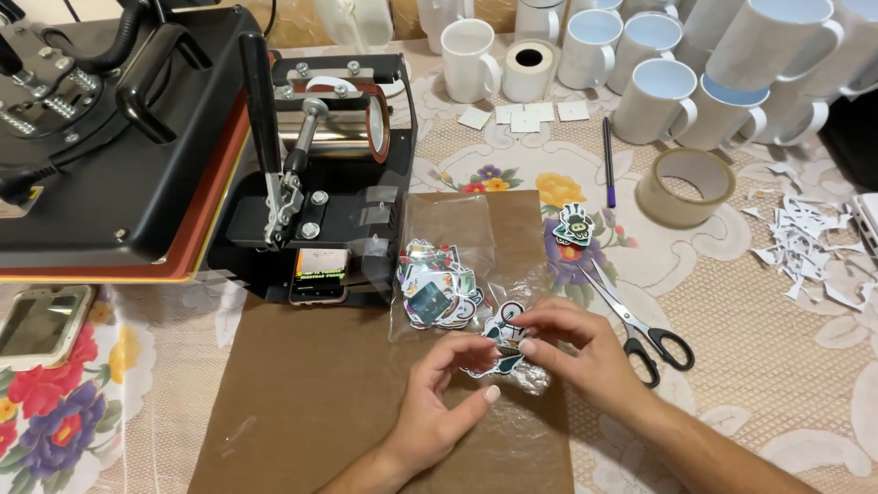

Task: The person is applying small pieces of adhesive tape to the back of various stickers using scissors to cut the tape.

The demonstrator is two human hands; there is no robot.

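Observation:
My left hand [439, 402] and my right hand [576, 352] meet over a brown sheet [302, 402], both pinching a small cut-out sticker [501, 343] between thumb and fingers. Under them lies a clear plastic bag [448, 229] with a pile of several stickers [437, 285] on it. One more sticker [574, 223] lies apart on the tablecloth, just right of the sheet. Black-handled scissors [640, 327] rest right beside my right hand.
A black mug press [320, 174] and a larger heat press [110, 137] stand at the left. Several white mugs [658, 91] line the back. A tape roll [686, 187], a pen [608, 160], paper scraps [805, 242] and a phone [41, 325] lie around.

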